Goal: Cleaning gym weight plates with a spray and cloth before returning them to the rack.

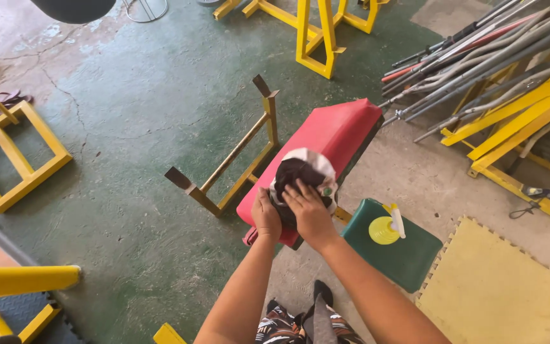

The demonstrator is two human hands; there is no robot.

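A red padded bench (pixel 332 130) on a yellow metal frame (pixel 233 159) stands in the middle of the view. A crumpled white and dark brown cloth (pixel 303 171) lies on the near end of the pad. My right hand (pixel 310 210) presses flat on top of the cloth with fingers spread. My left hand (pixel 265 213) grips the near left edge of the pad and the cloth's side. Both forearms reach up from the bottom of the frame.
A green seat pad (pixel 408 261) carries a yellow spray bottle (pixel 386 228) just right of my hands. Grey metal bars (pixel 479 57) and yellow frames (pixel 523 121) pile at the upper right. A yellow foam mat (pixel 491 293) lies bottom right. Yellow stands (pixel 7 153) sit left.
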